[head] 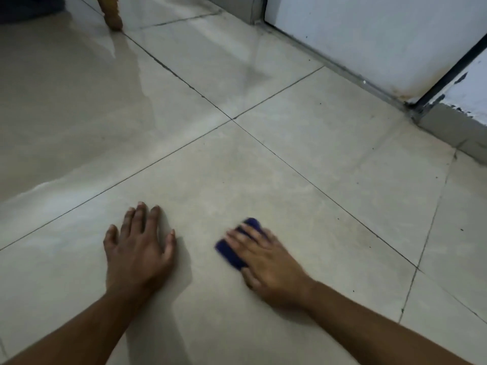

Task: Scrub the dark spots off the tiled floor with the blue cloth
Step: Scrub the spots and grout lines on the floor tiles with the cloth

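Note:
A folded blue cloth lies on the pale tiled floor in the lower middle of the head view. My right hand lies on top of the cloth with its fingers stretched over it and pressing it down; the hand and cloth are motion-blurred. My left hand rests flat on the tile to the left, fingers spread, holding nothing. Small dark spots dot the tiles to the right, towards the wall. Most of the cloth is hidden under my right hand.
A white wall or door with a dark frame strip and a grey skirting borders the floor at the upper right. An orange-brown furniture leg stands at the top left. The left tiles look wet and shiny.

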